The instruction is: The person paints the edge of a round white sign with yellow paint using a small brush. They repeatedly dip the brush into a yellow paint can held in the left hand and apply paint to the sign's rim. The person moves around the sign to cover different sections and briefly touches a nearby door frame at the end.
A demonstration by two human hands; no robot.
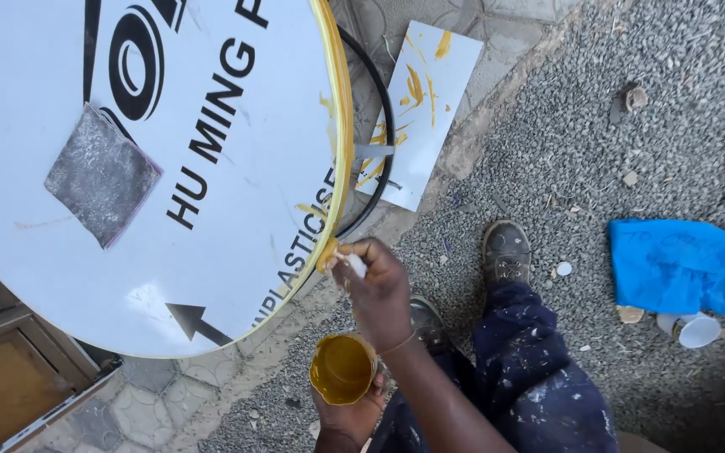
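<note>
My left hand (347,419) grips a cup of yellow paint (342,367) low and close; just above, my right hand (377,285) pinches a small brush (331,253) against the round sign's rim (344,143). The upper edge already looks yellow, while the lower rim appears less thickly covered.

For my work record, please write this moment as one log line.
right hand: presses brush on sign rim | left hand: holds yellow paint cup | paint-streaked white board behind sign
</note>
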